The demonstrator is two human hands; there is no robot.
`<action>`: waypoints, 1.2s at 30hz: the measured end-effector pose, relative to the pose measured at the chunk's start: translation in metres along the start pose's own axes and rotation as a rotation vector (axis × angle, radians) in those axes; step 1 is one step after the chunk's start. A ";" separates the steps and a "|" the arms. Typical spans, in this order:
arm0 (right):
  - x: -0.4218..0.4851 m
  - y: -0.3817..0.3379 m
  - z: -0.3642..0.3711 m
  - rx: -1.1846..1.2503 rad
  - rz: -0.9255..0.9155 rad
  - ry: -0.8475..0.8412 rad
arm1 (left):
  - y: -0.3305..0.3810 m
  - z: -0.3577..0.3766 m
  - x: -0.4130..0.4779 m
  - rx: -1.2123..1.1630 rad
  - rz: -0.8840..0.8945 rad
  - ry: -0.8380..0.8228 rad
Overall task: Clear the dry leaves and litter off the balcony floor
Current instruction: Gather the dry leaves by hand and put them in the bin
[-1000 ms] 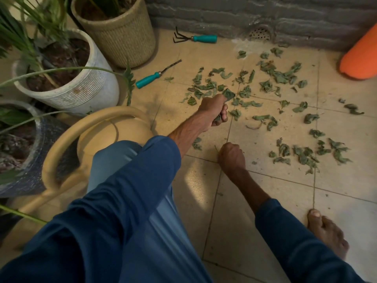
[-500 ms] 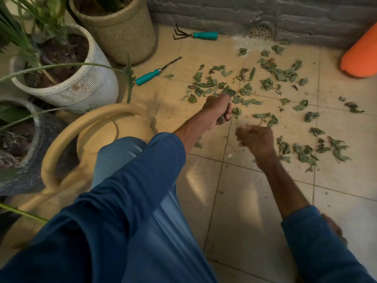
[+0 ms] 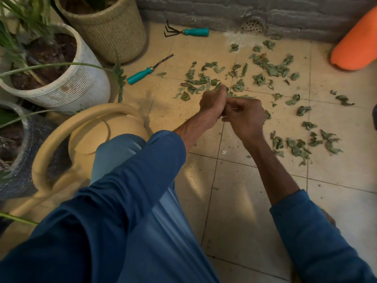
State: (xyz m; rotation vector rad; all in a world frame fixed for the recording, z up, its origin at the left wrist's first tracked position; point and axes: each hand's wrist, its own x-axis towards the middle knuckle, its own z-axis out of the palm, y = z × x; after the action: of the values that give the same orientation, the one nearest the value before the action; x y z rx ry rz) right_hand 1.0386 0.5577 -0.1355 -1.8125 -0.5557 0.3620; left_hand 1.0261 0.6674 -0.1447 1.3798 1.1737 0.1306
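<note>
Dry leaves [image 3: 274, 70] lie scattered over the balcony floor [image 3: 240, 201] ahead and to the right. The left hand [image 3: 212, 102] is fisted round what looks like a small bunch of them, and the right hand [image 3: 245, 117], fingers curled, touches it; whether it pinches a leaf I cannot tell. Any hand-over is best done low, with the left fist loosened only slightly, lest brittle pieces crumble and fall.

Beige tiled floor [image 3: 234, 221] with dark grout lines. Grey brick wall [image 3: 204, 11] along the far edge. Perforated drain grille [image 3: 252, 26] at its base.
</note>
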 end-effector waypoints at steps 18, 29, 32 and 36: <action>-0.080 0.133 0.025 -0.789 -0.143 -0.330 | 0.004 -0.008 -0.004 -0.031 -0.013 0.002; -0.051 0.136 -0.059 -0.622 0.038 -0.098 | 0.006 0.001 -0.007 0.001 -0.011 -0.044; -0.052 0.142 -0.072 -0.632 0.064 -0.137 | 0.006 0.006 -0.010 0.002 -0.006 -0.076; -0.058 0.150 -0.064 -0.685 0.029 -0.239 | 0.008 0.012 -0.013 0.009 0.000 -0.095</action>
State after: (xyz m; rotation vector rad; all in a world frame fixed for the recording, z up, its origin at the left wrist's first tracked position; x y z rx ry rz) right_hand 1.0506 0.4383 -0.2602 -2.4524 -0.8973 0.4450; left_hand 1.0323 0.6529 -0.1339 1.3791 1.0961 0.0594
